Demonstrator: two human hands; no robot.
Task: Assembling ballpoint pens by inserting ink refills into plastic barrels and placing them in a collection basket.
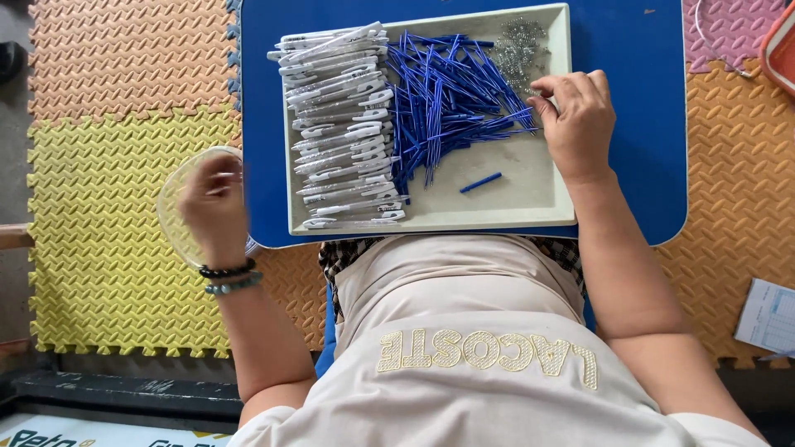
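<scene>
The left hand (214,199) hovers over a clear bowl (178,207) on the yellow mat (108,232), just left of the blue counter (629,124); motion blur hides the fingers, so I cannot tell whether the grip is apart or together. Right of that hand, on the counter, sits a beige tray (513,199). Its left part holds a stack of white barrels (344,124); beside them lies a heap of blue refills (447,108), with one short blue piece (481,182) alone below. Metal springs (517,50) lie in the tray's far right corner. The right hand (575,120) rests at the heap's right edge, just below the springs, fingertips pinched together on something too small to make out.
</scene>
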